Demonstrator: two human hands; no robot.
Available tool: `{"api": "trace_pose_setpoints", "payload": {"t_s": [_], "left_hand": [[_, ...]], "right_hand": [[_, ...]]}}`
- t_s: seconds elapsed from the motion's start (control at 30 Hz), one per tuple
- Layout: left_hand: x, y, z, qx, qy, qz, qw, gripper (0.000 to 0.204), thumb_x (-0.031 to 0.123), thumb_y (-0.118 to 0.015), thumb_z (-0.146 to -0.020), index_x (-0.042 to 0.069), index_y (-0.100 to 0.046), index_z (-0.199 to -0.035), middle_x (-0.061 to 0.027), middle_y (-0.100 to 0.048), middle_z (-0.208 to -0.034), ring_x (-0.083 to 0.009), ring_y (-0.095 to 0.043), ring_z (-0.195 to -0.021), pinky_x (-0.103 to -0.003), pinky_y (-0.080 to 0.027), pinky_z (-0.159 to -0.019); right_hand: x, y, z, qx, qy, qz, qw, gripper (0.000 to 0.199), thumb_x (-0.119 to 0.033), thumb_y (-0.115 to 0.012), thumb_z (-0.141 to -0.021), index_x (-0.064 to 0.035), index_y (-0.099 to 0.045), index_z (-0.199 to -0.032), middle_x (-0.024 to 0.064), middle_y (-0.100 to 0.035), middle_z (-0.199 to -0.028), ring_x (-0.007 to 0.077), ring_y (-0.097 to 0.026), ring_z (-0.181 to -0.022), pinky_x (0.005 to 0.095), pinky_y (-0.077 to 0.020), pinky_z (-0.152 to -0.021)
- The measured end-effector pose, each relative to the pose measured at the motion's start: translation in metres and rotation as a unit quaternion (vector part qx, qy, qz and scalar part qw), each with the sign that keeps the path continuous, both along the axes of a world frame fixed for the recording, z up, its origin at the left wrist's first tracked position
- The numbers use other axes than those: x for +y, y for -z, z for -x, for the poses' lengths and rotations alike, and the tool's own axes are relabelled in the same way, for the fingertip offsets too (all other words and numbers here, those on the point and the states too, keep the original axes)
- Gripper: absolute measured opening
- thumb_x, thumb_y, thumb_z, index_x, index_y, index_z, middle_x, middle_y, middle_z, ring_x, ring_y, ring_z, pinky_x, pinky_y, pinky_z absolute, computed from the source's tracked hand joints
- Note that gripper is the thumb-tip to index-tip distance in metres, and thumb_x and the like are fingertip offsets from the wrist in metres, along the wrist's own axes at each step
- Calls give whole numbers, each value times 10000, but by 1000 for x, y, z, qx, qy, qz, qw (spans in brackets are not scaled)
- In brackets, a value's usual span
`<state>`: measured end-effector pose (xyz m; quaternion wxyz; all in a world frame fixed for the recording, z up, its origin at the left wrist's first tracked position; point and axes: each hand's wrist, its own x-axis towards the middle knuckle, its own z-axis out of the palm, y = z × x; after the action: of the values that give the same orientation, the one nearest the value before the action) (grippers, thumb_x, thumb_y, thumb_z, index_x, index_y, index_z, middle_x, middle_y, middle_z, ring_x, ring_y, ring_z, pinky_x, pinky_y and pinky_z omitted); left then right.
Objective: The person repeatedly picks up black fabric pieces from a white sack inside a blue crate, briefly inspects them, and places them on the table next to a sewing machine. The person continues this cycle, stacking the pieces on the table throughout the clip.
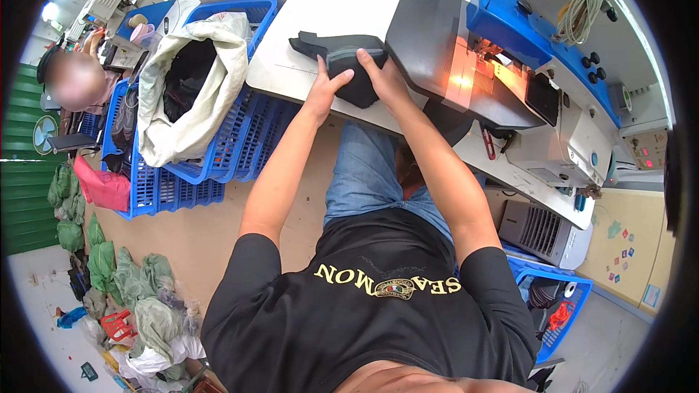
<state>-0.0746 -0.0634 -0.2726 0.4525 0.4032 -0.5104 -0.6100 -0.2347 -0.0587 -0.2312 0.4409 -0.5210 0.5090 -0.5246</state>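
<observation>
From where I stand, both hands have closed partway on a black fabric piece (355, 92): the left hand (325, 92) grips its nine-o'clock side, the right hand (384, 81) its three-o'clock side, thumbs on top. It's at the near edge of the white tabletop (328, 4). At two o'clock is a blue sewing machine (510, 25); at nine, a pale sack (231, 65) among blue plastic crates (258, 135).
</observation>
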Motion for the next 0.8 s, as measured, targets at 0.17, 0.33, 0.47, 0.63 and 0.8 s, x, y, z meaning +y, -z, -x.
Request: {"api": "trace_pose_setpoints", "payload": {"t_s": [0.17,0.33,0.47,0.63,0.8], "left_hand": [[-14,2,7,142,-52,-68,986,1056,472,-639,-870,-88,18,-1479,-198,-295,-1489,-245,-286,-1380,-326,-190,-1142],[1,-9,19,100,-59,-58,992,1071,491,-623,-879,-108,40,-1468,-214,-285,-1491,-250,-281,-1385,-302,-195,-1138],[4,-11,32,57,-123,-58,989,1133,562,-626,-856,-131,39,-1457,-265,-260,-1496,-282,-277,-1395,-315,-215,-1132],[3,-15,28,-17,-161,-36,986,1194,653,-625,-809,-135,-5,-1458,-303,-226,-1502,-311,-260,-1407,-331,-221,-1132],[12,-28,-34,-117,-230,58,965,845,481,-637,-878,-68,-291,-1418,-290,-363,-1435,-344,-334,-1367,-370,-272,-1114]], "right_hand": [[-6,13,-9,88,62,-18,994,672,-486,-645,-856,59,-525,-1231,195,-614,-1138,281,-567,-1118,364,-417,-973],[8,2,5,-3,-2,-28,1000,610,-425,-639,-877,32,-513,-1260,177,-578,-1214,270,-560,-1114,363,-409,-981],[26,11,15,-48,34,-21,998,611,-371,-638,-892,35,-464,-1315,201,-509,-1322,278,-496,-1231,357,-363,-1039],[74,25,24,47,72,-39,996,633,-305,-656,-889,2,-408,-1383,221,-428,-1416,284,-405,-1344,360,-342,-1068],[170,58,70,150,-165,-57,973,437,-232,-667,-875,-2,-554,-1230,155,-621,-1129,253,-608,-992,354,-479,-863]]}}
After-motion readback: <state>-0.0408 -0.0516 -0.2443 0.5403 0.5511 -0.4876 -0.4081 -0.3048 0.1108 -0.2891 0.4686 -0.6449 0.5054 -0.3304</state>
